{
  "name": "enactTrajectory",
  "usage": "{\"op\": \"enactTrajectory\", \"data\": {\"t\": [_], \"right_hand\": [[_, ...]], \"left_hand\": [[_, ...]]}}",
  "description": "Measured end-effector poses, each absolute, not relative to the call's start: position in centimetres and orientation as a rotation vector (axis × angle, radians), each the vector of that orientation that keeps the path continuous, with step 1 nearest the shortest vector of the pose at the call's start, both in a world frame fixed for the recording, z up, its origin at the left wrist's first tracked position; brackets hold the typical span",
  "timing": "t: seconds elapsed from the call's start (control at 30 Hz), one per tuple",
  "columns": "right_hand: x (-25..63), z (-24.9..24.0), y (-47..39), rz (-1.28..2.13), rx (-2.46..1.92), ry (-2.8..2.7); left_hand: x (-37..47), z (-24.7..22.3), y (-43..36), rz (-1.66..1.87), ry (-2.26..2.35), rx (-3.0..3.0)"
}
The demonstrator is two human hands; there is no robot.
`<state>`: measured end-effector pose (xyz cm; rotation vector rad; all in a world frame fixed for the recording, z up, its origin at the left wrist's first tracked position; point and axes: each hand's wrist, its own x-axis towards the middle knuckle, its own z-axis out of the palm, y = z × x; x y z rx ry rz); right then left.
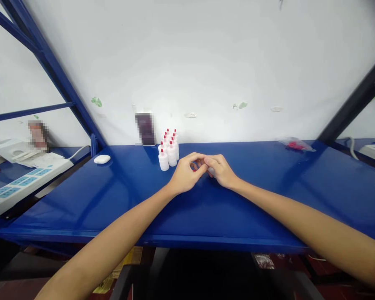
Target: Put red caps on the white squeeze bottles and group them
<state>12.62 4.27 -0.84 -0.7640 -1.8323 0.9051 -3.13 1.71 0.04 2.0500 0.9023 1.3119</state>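
My left hand (187, 173) and my right hand (221, 171) meet above the middle of the blue table (206, 221). Thumbs and fingers come together around a whitish bottle, most of it hidden; a bit of it shows under my right hand. My left fingers curl in a pinch, with a speck of red beside them; what they grip is too small to name. Just left of my hands stands a group of several white bottles (163, 161) with red tips, upright and close together.
A white case (102, 159) lies on the table's left part. A dark blurred object (146, 130) leans on the wall. At the back right is a clear bag (296, 144) with red pieces. Blue frame posts flank the table; a power strip (28, 183) is at far left.
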Motion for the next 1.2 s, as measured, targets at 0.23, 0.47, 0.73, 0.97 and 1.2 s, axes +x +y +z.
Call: {"op": "enactTrajectory", "data": {"t": [0.23, 0.47, 0.73, 0.97, 1.2], "right_hand": [[12.6, -1.3, 4.2, 0.755, -0.76, -1.929], [12.6, -1.3, 4.3, 0.739, -0.837, -1.976], [12.6, -0.9, 4.2, 0.772, -0.841, -1.999], [12.6, -0.9, 4.1, 0.775, -0.841, -2.019], [12.6, -0.7, 4.1, 0.751, -0.848, -2.037]], "left_hand": [[-3.2, -0.4, 1.5, 1.425, 0.925, 2.039], [-10.8, 3.8, 4.3, 1.993, 1.34, 2.16], [-15.1, 4.2, 5.8, 1.684, 1.549, 2.438], [-14.7, 3.7, 6.0, 1.436, 1.658, 2.607], [-15.0, 3.7, 6.0, 1.437, 1.681, 2.656]]}}
